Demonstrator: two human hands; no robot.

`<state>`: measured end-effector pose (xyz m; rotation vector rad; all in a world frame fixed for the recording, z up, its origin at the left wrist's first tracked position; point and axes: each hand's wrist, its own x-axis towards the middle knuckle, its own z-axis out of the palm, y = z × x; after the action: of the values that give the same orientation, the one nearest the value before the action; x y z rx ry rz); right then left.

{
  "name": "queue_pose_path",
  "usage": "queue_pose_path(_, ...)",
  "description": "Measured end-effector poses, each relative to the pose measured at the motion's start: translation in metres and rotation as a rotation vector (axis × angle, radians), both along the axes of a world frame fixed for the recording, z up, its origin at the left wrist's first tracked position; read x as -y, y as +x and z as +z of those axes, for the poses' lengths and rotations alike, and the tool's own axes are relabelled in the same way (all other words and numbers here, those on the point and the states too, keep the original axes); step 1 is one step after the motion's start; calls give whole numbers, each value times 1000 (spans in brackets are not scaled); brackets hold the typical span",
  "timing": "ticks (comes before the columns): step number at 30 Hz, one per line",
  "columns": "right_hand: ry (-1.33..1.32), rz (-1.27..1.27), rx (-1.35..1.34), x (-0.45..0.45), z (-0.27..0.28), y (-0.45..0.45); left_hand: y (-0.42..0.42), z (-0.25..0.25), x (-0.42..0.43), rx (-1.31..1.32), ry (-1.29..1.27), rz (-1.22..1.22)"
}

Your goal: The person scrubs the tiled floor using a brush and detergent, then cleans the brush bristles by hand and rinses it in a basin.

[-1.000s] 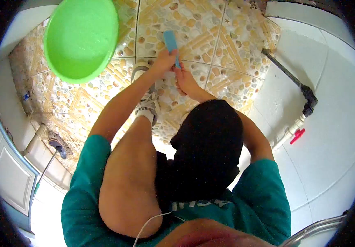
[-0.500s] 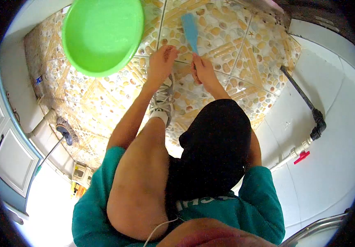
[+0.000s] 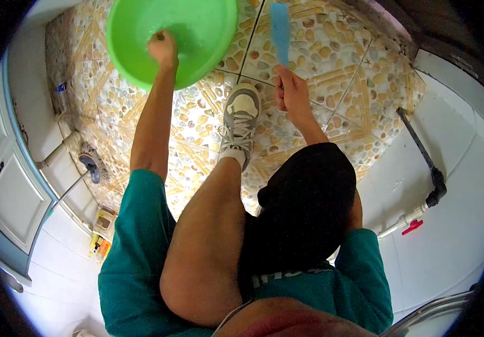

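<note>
My left hand (image 3: 163, 47) is over the inside of the large green basin (image 3: 132, 70), with its fingers curled; what they hold, if anything, is hidden. Below it some water seems to show in the basin. In my right hand (image 3: 293, 92) is the narrow end of a flat blue tool (image 3: 280, 31), its wide blade pointing away from me above the pebble-patterned floor (image 3: 320, 70).
My shoe (image 3: 241, 115) stands between the hands on the floor. At the right a dark pipe (image 3: 418, 143) runs to a red valve handle (image 3: 412, 227). A round brush (image 3: 91, 164) with a long handle lies left, near white cabinets (image 3: 14, 208).
My left hand has left the blue tool and moved left into the basin. My right hand still holds the tool. The view has shifted, so the basin shows further right.
</note>
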<state>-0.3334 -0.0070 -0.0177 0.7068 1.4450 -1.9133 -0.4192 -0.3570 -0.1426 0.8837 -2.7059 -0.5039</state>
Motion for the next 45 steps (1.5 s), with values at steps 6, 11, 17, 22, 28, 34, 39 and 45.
queue_pose_path(6, 2, -136, 53, -27, -7, 3, -22, 99, -140, -236, 1425, -211)
queue_pose_path(11, 0, -280, 61, -41, -14, 5, -13, 146, -182, -244, 1180, -494)
queue_pose_path(17, -47, -355, 177, -49, -16, 10, -6, 18, -33, -279, 463, -210)
queue_pose_path(22, 4, -387, 145, -47, -21, 19, -18, 50, -71, -78, 779, 52)
queue_pose_path(28, -70, -386, 113, -61, -15, 24, -25, 149, -203, -292, 1495, -378)
queue_pose_path(34, 7, -354, 111, -72, -29, 36, -3, 135, -258, 171, 707, -906)
queue_pose_path(39, 114, -159, -72, -65, -75, 56, 37, 102, -300, 888, 652, -896)
queue_pose_path(45, 395, 68, -302, -37, -80, 49, 93, 56, -300, 606, 917, -482)
